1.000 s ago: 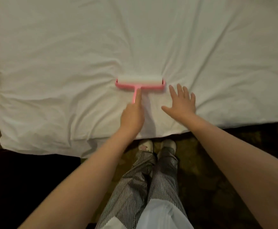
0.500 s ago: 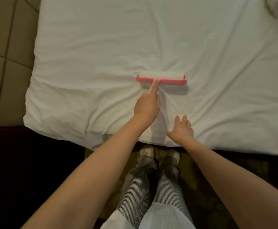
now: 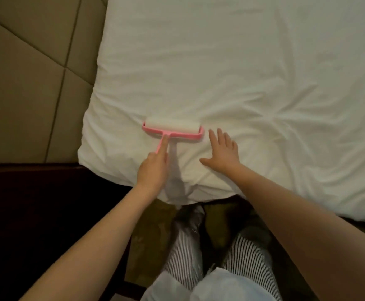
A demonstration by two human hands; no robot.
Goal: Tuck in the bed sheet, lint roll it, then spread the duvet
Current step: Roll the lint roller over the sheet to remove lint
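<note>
A wrinkled white bed sheet [image 3: 220,61] covers the mattress and fills the upper right and centre of the frame. Its corner hangs rounded at centre left, and its near edge runs down towards the lower right. Creases fan out across it, heaviest at the right of centre.

A pink plastic lint roller [image 3: 173,129] with a white cylinder lies on the sheet just left of centre, near that corner. The cylinder lies crosswise on the fabric, and the thin pink handle points down the frame towards the person.

The left hand [image 3: 153,169] holds the handle from below. Its grip is curled round the pink stem, with the index finger laid straight along it up to the crossbar.

The right hand [image 3: 223,152] is just to the right of the roller and apart from it. Its grip is spread — fingers straight and fanned, thumb out to the side, palm down on the sheet. Both bare forearms reach in from the bottom corners.

Tan padded panels [image 3: 25,83] with stitched seams fill the upper left, beside the mattress edge. Below them, at lower left, is a dark surface [image 3: 36,203] — too dim to tell what it is.

At bottom centre are striped trousers [image 3: 183,253] above a fold of white cloth [image 3: 220,287], over a patterned brownish carpet [image 3: 155,224]. The feet are blurred.
</note>
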